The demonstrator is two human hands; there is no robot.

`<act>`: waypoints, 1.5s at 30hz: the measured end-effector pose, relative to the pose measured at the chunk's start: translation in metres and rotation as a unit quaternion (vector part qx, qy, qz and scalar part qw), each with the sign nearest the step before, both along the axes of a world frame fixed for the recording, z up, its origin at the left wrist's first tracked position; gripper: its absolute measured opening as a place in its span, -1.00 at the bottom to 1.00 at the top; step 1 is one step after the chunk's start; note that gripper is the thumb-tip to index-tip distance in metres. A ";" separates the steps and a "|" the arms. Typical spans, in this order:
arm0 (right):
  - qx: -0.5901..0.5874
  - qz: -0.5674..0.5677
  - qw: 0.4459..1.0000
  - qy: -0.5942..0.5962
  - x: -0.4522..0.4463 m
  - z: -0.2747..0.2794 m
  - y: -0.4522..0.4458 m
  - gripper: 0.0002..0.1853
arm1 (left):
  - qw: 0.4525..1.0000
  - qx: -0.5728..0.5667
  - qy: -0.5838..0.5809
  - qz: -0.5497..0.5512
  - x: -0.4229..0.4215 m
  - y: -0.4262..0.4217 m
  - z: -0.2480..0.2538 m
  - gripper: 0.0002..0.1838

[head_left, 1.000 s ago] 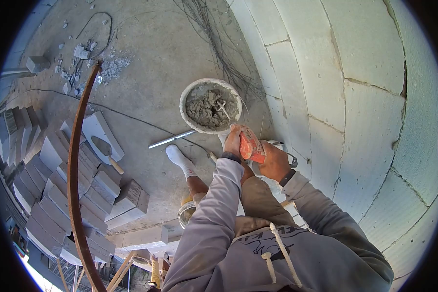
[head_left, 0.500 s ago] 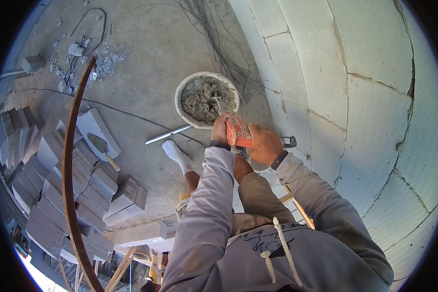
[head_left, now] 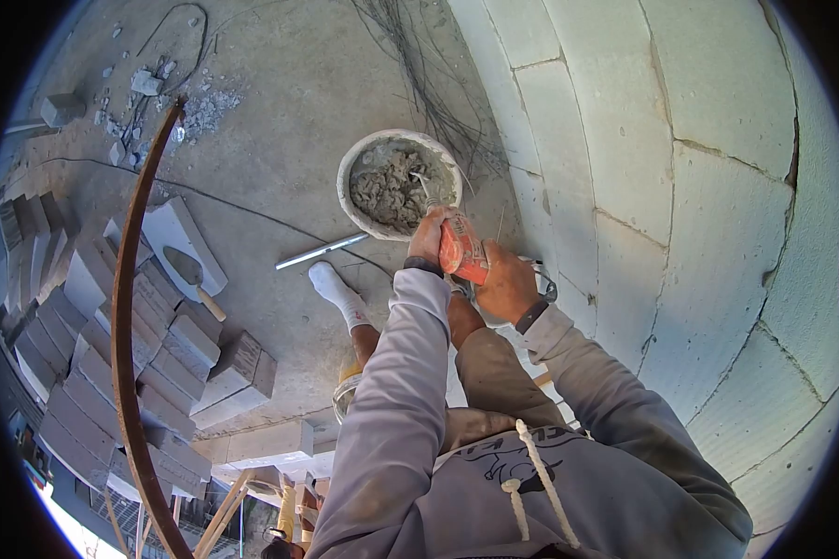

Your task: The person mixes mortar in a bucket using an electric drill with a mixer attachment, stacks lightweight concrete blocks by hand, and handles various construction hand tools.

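Both my hands are on a red power drill (head_left: 460,248) tilted over a round white bucket (head_left: 345,191). Wrapped around its front end is my left hand (head_left: 429,235); my right hand (head_left: 508,283) grips the rear end. A pale metal mixing shaft (head_left: 427,189) runs from the drill down into the bucket. Inside lies lumpy grey mortar (head_left: 387,186), with wetter mix around it. The shaft's lower end is hidden in the mortar.
A block wall (head_left: 615,186) rises close on the right. A metal level (head_left: 322,252) lies beside the bucket. Stacked blocks (head_left: 172,363) stand left, with a trowel (head_left: 191,275) on one. A curved rusty bar (head_left: 126,317) crosses the left side. Wires (head_left: 419,70) and rubble (head_left: 205,107) litter the floor.
The drill has tipped a little, its rear end lower and to the right, with my right hand moving along with it. The shaft sits slightly further right in the bucket.
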State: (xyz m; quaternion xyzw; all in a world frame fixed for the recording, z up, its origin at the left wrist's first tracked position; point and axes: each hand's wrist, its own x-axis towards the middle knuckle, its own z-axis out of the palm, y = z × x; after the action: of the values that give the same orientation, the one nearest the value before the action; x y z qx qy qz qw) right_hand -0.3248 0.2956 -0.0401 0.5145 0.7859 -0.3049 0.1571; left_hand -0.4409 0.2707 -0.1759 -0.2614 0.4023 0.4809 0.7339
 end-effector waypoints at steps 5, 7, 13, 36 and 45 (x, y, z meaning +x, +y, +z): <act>-0.019 0.044 0.998 -0.032 -0.008 0.006 0.011 -0.55 | 0.998 -0.021 -0.040 0.047 0.000 -0.004 -0.002 -0.80; -0.007 0.053 0.998 -0.014 -0.002 0.002 0.013 -0.56 | 0.996 -0.004 -0.066 0.052 0.006 -0.008 -0.013 -0.82; -0.011 0.056 0.998 -0.004 0.005 0.001 0.010 -0.55 | 0.996 -0.007 -0.049 0.073 0.007 -0.007 0.008 -0.85; -0.009 0.020 0.992 0.121 0.129 -0.060 0.018 -0.38 | 0.982 -0.044 0.129 0.128 0.116 0.000 -0.019 -0.75; -0.055 0.118 0.989 0.066 0.134 -0.077 0.050 -0.31 | 0.974 -0.081 0.119 0.175 0.124 -0.001 -0.030 -0.75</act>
State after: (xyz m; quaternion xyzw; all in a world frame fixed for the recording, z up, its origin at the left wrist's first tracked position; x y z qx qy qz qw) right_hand -0.1911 0.3456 -0.1171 0.3872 0.8320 -0.3600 0.1679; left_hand -0.3165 0.2697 -0.2056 -0.3272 0.4719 0.5955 0.5618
